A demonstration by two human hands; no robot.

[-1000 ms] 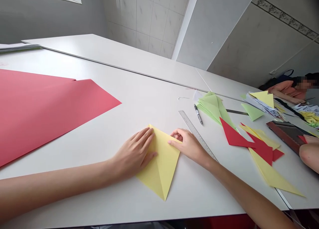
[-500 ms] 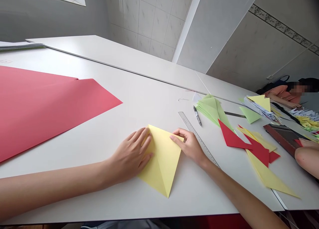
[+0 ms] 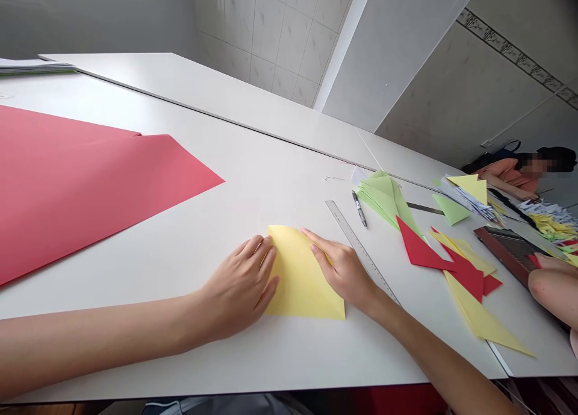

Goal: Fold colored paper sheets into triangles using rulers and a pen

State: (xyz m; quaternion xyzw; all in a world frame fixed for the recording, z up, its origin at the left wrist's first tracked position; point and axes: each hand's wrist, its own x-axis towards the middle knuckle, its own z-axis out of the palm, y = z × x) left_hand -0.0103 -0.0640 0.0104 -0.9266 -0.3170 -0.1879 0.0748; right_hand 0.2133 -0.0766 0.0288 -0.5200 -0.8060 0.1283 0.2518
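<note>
Pressing a folded sheet of yellow paper (image 3: pixel 302 276) on the white table (image 3: pixel 189 234), I have one hand on each side of it. The sheet lies flat between my hands, close to the near edge of the table. My left hand (image 3: pixel 239 288) rests on its left edge, with the fingers a little spread and pressed down. My right hand (image 3: pixel 343 273) lies on its upper right part, with the fingers almost together and straight; it pinches nothing. Just beside my right hand is a steel ruler (image 3: pixel 361 249), lying at a slant. To the left, well apart from the yellow sheet, lies a big red paper sheet (image 3: pixel 90 192). Farther right I see a black and silver pen (image 3: pixel 359 209), a stack of green folded papers (image 3: pixel 383 198), and red and yellow paper pieces (image 3: pixel 465 276). At the right edge is another person's arm (image 3: pixel 555 291), beside a dark brown board (image 3: pixel 503 246). Far across the table, a person in a pink top (image 3: pixel 506 174) leans over some papers.
</note>
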